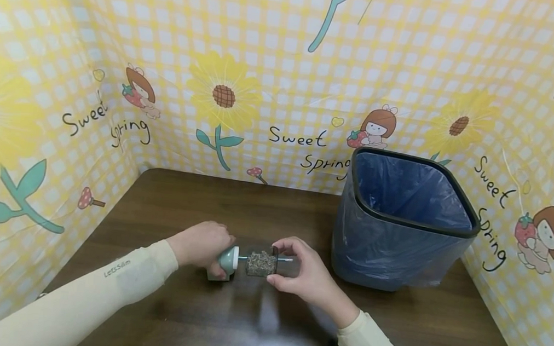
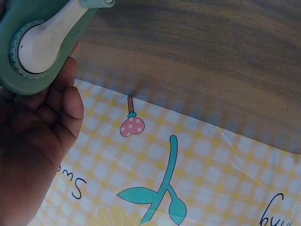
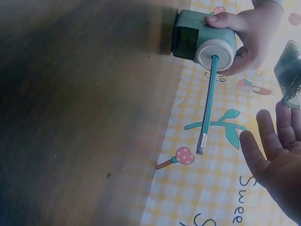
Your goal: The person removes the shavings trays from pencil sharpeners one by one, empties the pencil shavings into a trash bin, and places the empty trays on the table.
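My left hand [image 1: 203, 245] grips a green hand-crank pencil sharpener [image 3: 211, 34] on the dark wooden table. Its white crank [image 2: 44, 49] shows in the left wrist view. A teal pencil [image 3: 209, 101] sticks out of the sharpener's round white front, eraser end outward. With thumb and fingers, my right hand [image 1: 309, 272] holds a clear drawer of pencil shavings [image 1: 261, 264], apart from the sharpener. In the right wrist view a dark rectangular opening [image 3: 186, 42] shows in the sharpener's body; the drawer is partly cut off at the edge there.
A bin [image 1: 340, 239] lined with a bluish plastic bag stands to the right of my right hand, its black rim [image 1: 413, 220] upward. Yellow checked sheeting [image 1: 268, 46] surrounds the table [image 1: 181, 197] at the back and sides.
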The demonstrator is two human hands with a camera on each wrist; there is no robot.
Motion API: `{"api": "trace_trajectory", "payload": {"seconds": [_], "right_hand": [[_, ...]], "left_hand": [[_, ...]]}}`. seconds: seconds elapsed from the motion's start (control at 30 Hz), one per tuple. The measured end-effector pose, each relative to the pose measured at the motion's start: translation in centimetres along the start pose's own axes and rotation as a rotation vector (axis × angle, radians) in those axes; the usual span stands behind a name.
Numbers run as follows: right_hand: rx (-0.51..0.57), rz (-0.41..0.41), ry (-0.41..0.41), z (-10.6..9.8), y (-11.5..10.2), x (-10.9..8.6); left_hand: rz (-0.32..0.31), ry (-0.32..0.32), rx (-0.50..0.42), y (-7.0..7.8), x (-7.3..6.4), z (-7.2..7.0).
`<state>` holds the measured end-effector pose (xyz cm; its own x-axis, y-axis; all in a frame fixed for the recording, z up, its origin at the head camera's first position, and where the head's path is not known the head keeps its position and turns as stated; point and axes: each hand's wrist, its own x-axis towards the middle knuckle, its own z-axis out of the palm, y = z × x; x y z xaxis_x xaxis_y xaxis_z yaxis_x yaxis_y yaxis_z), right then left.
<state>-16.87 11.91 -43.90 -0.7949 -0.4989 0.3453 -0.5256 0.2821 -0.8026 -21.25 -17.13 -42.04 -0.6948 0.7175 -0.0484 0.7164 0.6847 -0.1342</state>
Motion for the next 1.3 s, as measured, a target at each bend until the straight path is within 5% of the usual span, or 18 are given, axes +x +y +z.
{"api": "trace_trajectory", "payload": {"seconds": [1.3], "right_hand": [[-0.051, -0.008, 0.083, -3.7, -1.5, 0.2]], "left_hand": [[-0.002, -0.025, -0.014, 0.1, 0.1, 0.1]]}}
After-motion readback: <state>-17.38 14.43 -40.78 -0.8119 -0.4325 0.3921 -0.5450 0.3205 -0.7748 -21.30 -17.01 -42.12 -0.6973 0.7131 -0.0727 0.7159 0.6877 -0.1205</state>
